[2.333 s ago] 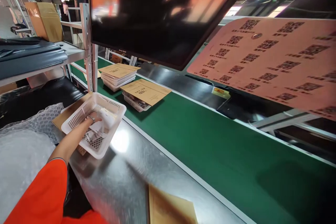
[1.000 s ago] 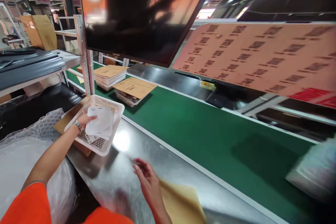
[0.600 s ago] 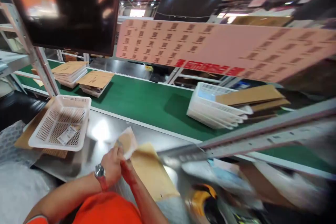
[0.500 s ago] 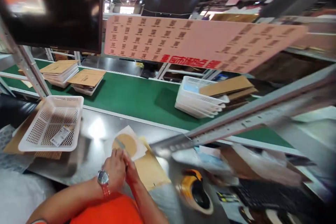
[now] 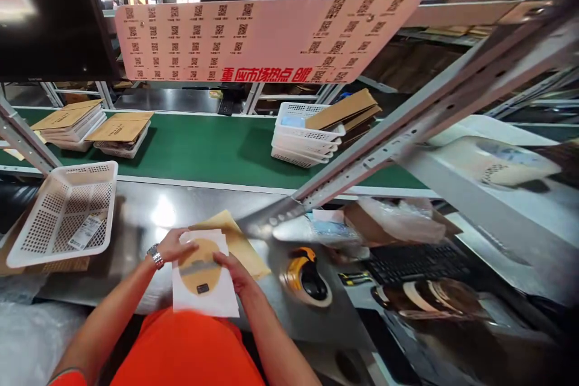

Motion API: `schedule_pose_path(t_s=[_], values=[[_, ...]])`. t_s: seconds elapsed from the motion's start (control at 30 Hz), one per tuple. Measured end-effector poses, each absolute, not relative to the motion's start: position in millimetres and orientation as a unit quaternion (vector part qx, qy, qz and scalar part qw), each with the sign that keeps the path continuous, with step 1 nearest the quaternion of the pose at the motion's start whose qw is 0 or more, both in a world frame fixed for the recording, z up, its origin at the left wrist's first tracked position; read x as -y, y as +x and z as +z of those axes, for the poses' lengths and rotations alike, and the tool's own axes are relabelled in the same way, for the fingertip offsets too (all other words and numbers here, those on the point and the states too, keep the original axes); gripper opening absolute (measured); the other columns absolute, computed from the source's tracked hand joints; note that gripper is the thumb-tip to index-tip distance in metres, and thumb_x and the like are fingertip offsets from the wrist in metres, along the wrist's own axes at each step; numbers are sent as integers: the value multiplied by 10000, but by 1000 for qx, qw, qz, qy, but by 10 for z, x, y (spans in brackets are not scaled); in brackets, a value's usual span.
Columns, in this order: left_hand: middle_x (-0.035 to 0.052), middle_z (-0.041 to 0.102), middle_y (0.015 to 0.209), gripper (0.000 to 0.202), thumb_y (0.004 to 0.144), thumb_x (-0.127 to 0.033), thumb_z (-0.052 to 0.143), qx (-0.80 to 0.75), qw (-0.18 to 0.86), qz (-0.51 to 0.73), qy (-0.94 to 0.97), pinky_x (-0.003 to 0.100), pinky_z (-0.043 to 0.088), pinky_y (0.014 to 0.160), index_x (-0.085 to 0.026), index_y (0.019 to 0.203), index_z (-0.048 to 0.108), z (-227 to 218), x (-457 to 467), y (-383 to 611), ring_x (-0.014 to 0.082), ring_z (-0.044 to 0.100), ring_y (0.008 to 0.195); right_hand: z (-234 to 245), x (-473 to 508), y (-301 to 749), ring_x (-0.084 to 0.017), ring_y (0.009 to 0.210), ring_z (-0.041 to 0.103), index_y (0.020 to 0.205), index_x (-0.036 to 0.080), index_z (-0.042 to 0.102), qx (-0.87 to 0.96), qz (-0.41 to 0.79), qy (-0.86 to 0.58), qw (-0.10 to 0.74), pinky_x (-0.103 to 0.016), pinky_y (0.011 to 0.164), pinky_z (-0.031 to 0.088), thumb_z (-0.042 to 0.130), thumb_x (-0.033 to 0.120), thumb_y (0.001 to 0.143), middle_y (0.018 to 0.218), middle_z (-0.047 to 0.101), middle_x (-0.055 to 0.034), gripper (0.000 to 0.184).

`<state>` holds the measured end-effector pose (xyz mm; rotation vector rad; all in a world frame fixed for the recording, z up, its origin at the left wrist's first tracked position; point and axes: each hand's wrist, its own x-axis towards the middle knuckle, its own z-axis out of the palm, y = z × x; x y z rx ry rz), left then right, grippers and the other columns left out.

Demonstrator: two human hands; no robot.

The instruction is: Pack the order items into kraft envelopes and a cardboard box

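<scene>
White rectangular sheet bearing a round tan patch sits near the front edge of the steel worktop, gripped along its sides by the left hand and right hand. Its top overlaps a kraft padded envelope. Toward the worktop's left end stands a white perforated plastic basket holding a printed slip; a yellow-and-black tape dispenser sits to the right.

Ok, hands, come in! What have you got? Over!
Left hand and right hand on white sheet with round tan disc. Kraft envelope just beyond. Yellow tape dispenser to the right.
</scene>
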<state>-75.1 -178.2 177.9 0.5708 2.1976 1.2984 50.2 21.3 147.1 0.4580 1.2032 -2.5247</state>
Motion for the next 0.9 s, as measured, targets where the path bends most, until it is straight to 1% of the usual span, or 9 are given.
schedule_pose_path(t_s=[0.1,0.2,0.27,0.37,0.5,0.6,0.7,0.77,0.9], values=[[125,851,1113,361,871,-434,774,-794,277,507,190,448,654,942,-152,1093,816,1583,1745,-662,348,790,1037,1378,-293,602,-323,900,836,990,153,777,-437,-875,187,93,-459,882,654,884,573,786,852,847,-114,479],[144,848,1179,408,868,-426,761,-792,269,518,178,461,634,988,-137,1148,828,1468,1716,-588,363,779,1092,1274,-414,794,-294,878,840,1043,197,773,-467,-861,192,61,-453,905,662,957,531,741,910,867,-81,487],[123,847,1225,420,869,-433,759,-780,287,521,196,448,624,1013,-157,1174,842,1446,1672,-572,352,771,1133,1224,-490,886,-290,914,843,1105,216,771,-478,-858,175,68,-470,948,653,965,499,750,980,875,-74,493],[95,838,1251,408,895,-432,730,-780,298,487,254,436,593,1061,-192,1200,856,1464,1594,-599,327,755,1161,1182,-572,877,-322,1046,832,1169,232,766,-482,-860,143,87,-527,1035,622,936,527,788,1064,874,-87,511],[130,822,1204,407,903,-365,737,-795,275,422,339,434,537,1127,-152,1229,856,1486,1545,-698,319,715,1194,1137,-634,717,-364,1204,782,1226,282,753,-497,-853,114,115,-579,1091,594,929,598,768,1213,856,-88,584],[109,831,1227,480,915,-428,745,-761,332,440,343,438,558,1110,-165,1309,826,1437,1560,-769,329,721,1207,1062,-659,693,-348,1274,749,1294,324,722,-508,-850,101,99,-566,1121,580,882,622,825,1361,810,-83,578],[113,804,1362,593,869,-508,795,-746,359,463,317,478,528,1183,-183,1365,800,1346,1623,-818,359,686,1332,932,-657,828,-348,1215,772,1405,312,669,-529,-838,112,81,-584,1103,588,886,637,822,1346,807,-109,702],[136,771,1437,639,838,-502,817,-751,355,464,308,495,491,1233,-170,1383,789,1289,1688,-849,368,656,1399,843,-632,956,-355,1143,797,1461,304,647,-547,-823,127,91,-604,1070,606,919,631,782,1288,824,-115,801],[150,767,1451,614,853,-420,781,-762,381,428,301,522,524,1207,-143,1400,778,1233,1795,-910,357,708,1337,776,-533,1073,-373,1134,807,1467,277,684,-547,-818,146,105,-620,1067,615,946,626,733,1291,833,-133,854]])
